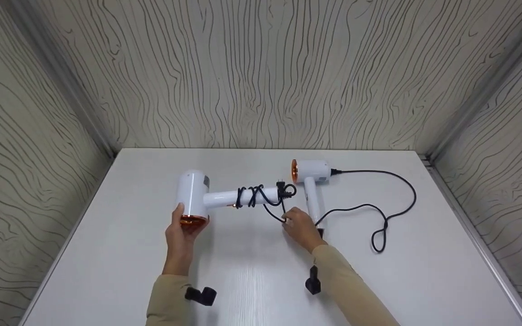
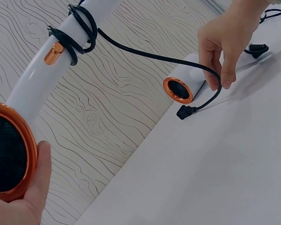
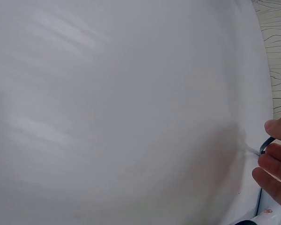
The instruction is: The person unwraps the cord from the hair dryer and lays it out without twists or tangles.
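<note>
My left hand [image 1: 181, 240] grips the head of a white hair dryer [image 1: 191, 192] by its orange-rimmed end, holding it with the handle pointing right. A black cord [image 2: 150, 55] is wound in several loops round that handle. Between thumb and fingers my right hand [image 1: 302, 227] pinches a loose length of the cord, seen also in the left wrist view, where the plug [image 2: 186, 111] hangs below the right hand [image 2: 227, 44]. At the right edge of the right wrist view, the right hand's fingertips [image 3: 267, 164] hold the cord.
A second white hair dryer [image 1: 313, 171] lies on the white table [image 1: 243, 290] just beyond my right hand, its black cord [image 1: 397, 214] curving out to the right. Wood-patterned panels [image 1: 261, 81] stand behind the table and on both sides. Black devices [image 1: 314, 280] are attached at the wrists.
</note>
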The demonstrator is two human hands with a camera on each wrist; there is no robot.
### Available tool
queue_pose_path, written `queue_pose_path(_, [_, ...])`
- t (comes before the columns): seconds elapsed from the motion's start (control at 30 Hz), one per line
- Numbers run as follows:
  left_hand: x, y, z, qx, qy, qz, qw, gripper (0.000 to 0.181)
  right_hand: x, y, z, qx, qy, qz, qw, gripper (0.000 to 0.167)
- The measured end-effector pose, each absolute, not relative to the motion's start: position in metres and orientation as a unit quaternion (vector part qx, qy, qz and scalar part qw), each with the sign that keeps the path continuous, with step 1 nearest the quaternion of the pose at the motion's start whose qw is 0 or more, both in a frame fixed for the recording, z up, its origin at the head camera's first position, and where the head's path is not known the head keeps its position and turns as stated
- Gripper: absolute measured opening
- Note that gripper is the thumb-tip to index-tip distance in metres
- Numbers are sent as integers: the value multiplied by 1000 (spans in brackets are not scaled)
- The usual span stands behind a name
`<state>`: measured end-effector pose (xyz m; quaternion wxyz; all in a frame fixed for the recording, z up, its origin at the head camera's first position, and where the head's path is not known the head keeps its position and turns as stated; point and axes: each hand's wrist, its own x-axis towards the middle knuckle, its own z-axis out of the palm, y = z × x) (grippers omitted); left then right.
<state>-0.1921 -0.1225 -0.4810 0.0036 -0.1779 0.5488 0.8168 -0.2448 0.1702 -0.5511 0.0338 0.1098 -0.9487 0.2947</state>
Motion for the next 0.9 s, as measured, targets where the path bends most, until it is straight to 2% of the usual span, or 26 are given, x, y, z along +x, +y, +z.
queue_pose_path(0.33, [-192, -122, -480, -181, 555, 812, 9, 72, -231, 164, -538, 142, -938, 305, 79, 23])
queue_pose_path(0.57, [-195, -120, -480, -178, 558, 810, 12, 73, -229, 157, -525, 126, -929, 338, 78, 28])
queue_pose_path(0.9, [-196, -117, -479, -175, 563, 808, 7, 73, -226, 147, -507, 138, -913, 375, 83, 21])
